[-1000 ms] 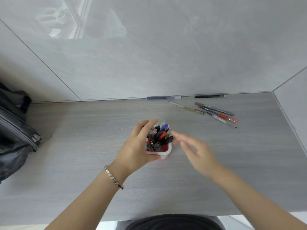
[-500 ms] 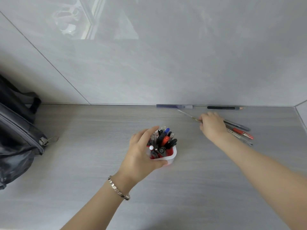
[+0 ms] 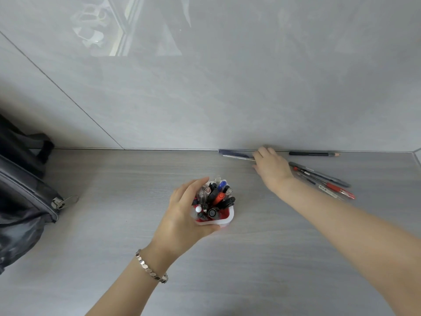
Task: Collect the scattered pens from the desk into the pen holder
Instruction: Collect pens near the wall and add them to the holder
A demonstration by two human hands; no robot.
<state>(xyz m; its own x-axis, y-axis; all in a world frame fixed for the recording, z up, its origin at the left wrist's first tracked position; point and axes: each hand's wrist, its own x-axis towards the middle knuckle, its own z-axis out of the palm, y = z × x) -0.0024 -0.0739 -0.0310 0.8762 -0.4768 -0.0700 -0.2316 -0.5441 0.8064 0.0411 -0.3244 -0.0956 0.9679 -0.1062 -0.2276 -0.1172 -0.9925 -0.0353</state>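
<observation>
While fingers point(image 3: 196, 183) of the left hand point(image 3: 182, 215) curl round the one crammed pen holder point(image 3: 224, 221) mid-way across the bench point(image 3: 250, 258), the right hand point(image 3: 272, 167) rests over two pens point(image 3: 238, 157) at the wall point(image 3: 227, 99), grip unclear; one pencil point(image 3: 314, 153) and at least three pens point(image 3: 323, 176) lie beside.

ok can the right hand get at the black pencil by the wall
Probably yes: the black pencil lies bare against the wall just right of the right hand, nothing between them.
</observation>
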